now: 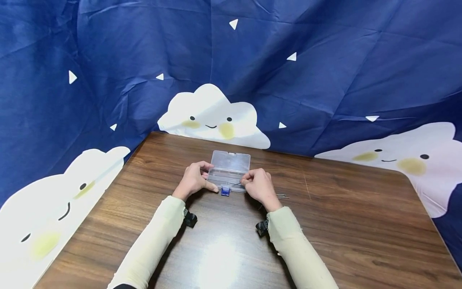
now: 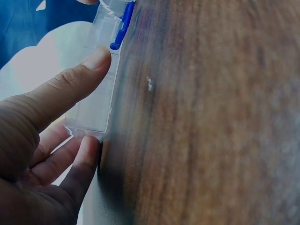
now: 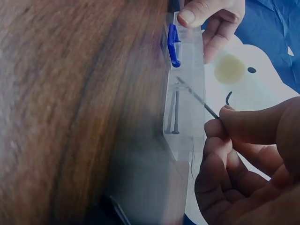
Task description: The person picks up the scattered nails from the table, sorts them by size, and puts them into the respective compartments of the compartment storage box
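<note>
A clear plastic compartment box (image 1: 218, 180) lies on the table with its transparent lid (image 1: 231, 160) raised at the back. Its blue latch (image 1: 225, 192) hangs down at the front. My left hand (image 1: 195, 180) holds the box's left end, thumb on the front wall and fingers around the side. Thumb and fingers of my right hand (image 1: 260, 186) pinch a thin dark nail (image 3: 202, 101), which slants into the right part of the box. Inside that part, at least one more nail (image 3: 176, 112) shows through the clear wall.
Several loose nails (image 1: 282, 196) lie on the wooden table (image 1: 353, 224) just right of my right wrist. Behind the table hangs a blue cloth (image 1: 310, 92) with white clouds. A black strap mount (image 1: 190, 218) sits on each wrist.
</note>
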Motion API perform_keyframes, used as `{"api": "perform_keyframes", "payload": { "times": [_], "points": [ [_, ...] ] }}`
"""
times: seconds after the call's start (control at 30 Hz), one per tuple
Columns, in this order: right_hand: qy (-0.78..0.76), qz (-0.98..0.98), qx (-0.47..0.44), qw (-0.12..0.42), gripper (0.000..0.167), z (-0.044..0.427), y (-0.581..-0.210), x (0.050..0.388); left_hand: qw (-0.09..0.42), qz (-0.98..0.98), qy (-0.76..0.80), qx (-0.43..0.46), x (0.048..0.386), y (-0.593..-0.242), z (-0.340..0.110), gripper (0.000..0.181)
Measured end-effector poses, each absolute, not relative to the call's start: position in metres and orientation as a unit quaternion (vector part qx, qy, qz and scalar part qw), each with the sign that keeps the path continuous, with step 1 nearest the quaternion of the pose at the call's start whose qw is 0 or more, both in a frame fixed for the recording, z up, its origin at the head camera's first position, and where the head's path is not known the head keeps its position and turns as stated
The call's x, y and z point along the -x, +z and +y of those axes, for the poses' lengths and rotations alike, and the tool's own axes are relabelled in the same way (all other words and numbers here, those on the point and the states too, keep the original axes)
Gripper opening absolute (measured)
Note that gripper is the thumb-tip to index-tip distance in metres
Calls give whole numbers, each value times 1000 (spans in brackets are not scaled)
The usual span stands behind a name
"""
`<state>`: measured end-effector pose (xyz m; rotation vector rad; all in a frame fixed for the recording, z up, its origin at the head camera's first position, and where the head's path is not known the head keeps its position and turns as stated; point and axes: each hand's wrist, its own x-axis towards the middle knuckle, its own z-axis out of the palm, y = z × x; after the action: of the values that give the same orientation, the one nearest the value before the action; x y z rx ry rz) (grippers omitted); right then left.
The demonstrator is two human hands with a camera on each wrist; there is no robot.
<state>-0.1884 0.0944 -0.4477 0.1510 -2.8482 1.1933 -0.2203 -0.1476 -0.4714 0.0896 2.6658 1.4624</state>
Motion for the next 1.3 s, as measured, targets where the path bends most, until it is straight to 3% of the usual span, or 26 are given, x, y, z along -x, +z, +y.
{"api": "perform_keyframes", "payload": {
  "times": [0.67,1.3],
  "points": [
    [407,-912,-48,13,7,98,-446,188,49,877,478,-31,220,-470,-147,81],
    [402,-914,-60,0,5,138,-440,182,46,882,468,-30,220,-472,-147,82]
  ]
}}
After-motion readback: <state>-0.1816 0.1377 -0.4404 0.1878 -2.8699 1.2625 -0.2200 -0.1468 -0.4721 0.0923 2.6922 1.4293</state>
